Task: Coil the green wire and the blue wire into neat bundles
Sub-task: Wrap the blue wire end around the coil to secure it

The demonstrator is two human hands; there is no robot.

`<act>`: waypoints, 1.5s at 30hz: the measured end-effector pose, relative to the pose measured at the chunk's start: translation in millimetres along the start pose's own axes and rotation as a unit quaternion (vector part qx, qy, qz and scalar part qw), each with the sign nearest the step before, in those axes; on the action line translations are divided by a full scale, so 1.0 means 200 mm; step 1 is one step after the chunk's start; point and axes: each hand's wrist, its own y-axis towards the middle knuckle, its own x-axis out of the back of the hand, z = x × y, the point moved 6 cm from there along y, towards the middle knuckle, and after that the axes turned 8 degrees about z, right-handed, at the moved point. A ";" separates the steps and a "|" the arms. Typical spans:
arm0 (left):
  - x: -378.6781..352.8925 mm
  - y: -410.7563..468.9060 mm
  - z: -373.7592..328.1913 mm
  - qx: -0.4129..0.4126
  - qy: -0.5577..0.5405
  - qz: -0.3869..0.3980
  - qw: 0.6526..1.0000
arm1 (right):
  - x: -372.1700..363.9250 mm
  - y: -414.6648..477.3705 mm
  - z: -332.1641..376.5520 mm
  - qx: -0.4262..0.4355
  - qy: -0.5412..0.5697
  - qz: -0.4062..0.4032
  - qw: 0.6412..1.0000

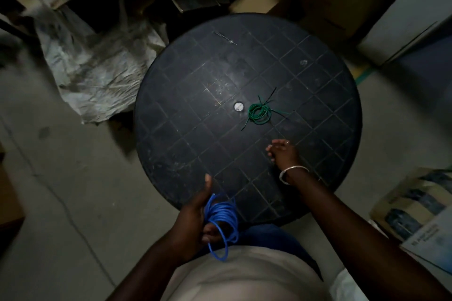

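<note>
a: dim storeroom, a person seated at a round black tabletop scored with a grid of lines. where is the blue wire?

b: in the left hand. the blue wire is looped in several turns round the fingers, thumb raised. the hand is clasped on the coil at the near edge of the tabletop, over the person's lap. one loop hangs lower than the rest.

a: and the green wire?

b: the green wire lies on the tabletop as a small ring of turns, just right of a pale metal cap at the centre. loose ends stick out from the ring on several sides.

a: the right hand?

b: the right hand hovers over the tabletop, nearer the person than the green coil and apart from it. its fingers are loose and point left, with nothing in them. the picture is soft there, so i cannot tell whether the fingertips touch the surface. a silver bangle sits on the wrist.

a: around the tabletop?

b: crumpled pale sacks heaped on the floor to the left, a printed cardboard box at the right.
</note>
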 end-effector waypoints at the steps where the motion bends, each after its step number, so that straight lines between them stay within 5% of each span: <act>1: -0.03 -0.02 -0.02 -0.004 -0.001 0.019 1.000 | -0.06 -0.11 0.06 -0.001 0.020 0.036 0.999; 5: -0.09 -0.04 -0.04 -0.010 0.006 0.049 0.999 | -0.23 -0.67 0.29 -0.004 0.107 0.207 0.972; 9: -0.15 -0.06 -0.07 -0.029 0.019 0.070 0.997 | -0.30 -1.08 0.47 0.089 -0.002 0.310 0.946; 15: -0.12 -0.09 -0.07 -0.047 0.020 -0.010 0.999 | -0.26 -1.26 0.55 0.194 -0.082 0.274 0.939; 24: -0.06 -0.18 -0.10 -0.123 0.004 -0.105 0.987 | -0.27 -1.32 0.51 0.229 -0.080 0.259 0.935; 35: -0.04 -0.25 -0.22 -0.127 0.128 0.059 0.982 | -0.45 -1.33 0.55 0.251 -0.065 0.191 0.947; 40: 0.10 -0.25 -0.34 -0.098 -0.054 0.033 0.993 | -0.49 -1.35 0.63 0.243 -0.029 0.149 0.958; 45: 0.21 -0.26 -0.49 -0.125 -0.124 0.031 0.984 | -0.49 -1.44 0.74 0.287 -0.063 0.111 0.949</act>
